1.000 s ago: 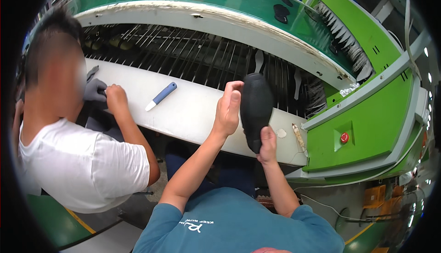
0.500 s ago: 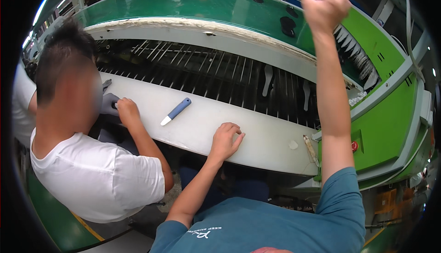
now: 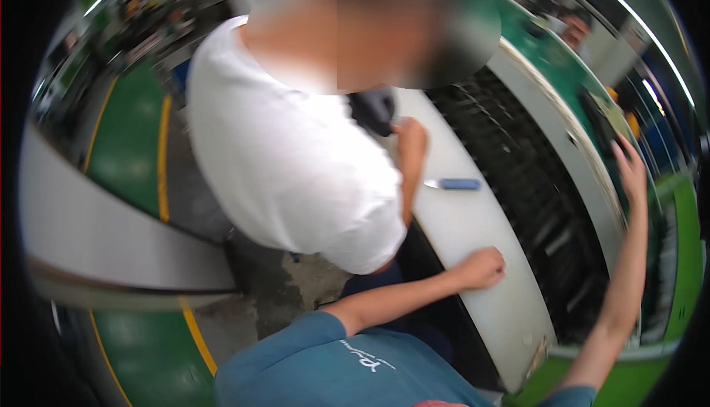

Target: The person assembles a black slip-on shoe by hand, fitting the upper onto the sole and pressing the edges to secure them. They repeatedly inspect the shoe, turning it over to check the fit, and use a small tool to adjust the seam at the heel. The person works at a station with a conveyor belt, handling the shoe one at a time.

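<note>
My left hand [image 3: 484, 268] rests on the white worktop [image 3: 473, 222] with its fingers curled into a fist and nothing in it. My right hand [image 3: 629, 170] is stretched far out over the green conveyor [image 3: 555, 52], fingers apart and empty, close to a dark shoe part [image 3: 595, 122] lying on the belt. A blue-handled knife [image 3: 455, 184] lies on the worktop beyond my left hand, apart from both hands.
A co-worker in a white T-shirt [image 3: 288, 148] stands close on my left, one hand [image 3: 410, 137] at the worktop by a dark shoe piece [image 3: 373, 107]. A black slatted rack [image 3: 532, 178] runs between worktop and conveyor. Green floor with yellow lines lies left.
The black shoe part my right hand held a second ago is out of it, and that arm stays stretched toward the conveyor. My left hand has curled into a fist. The view has swung left.
</note>
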The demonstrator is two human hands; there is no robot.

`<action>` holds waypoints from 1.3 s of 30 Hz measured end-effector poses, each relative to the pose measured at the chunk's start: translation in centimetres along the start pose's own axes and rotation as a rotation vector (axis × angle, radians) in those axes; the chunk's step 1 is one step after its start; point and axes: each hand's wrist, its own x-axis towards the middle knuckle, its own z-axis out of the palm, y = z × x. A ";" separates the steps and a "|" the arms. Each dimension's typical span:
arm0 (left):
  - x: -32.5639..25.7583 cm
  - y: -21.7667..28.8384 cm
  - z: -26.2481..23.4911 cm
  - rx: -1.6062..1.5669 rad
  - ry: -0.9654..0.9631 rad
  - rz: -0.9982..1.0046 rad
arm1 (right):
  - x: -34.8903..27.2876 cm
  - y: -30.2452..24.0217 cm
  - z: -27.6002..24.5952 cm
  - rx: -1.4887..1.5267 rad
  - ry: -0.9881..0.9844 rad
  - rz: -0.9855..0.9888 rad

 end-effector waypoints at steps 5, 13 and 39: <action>0.3 1.1 0.3 -0.029 -0.035 -0.008 | -9.3 18.9 -12.0 -0.443 0.329 -0.005; 0.7 0.8 -0.6 0.011 0.015 0.002 | -25.2 34.9 -26.6 -0.631 0.106 0.318; 1.9 4.0 -1.6 0.138 -0.092 0.001 | -40.7 12.4 6.3 -0.470 0.549 0.796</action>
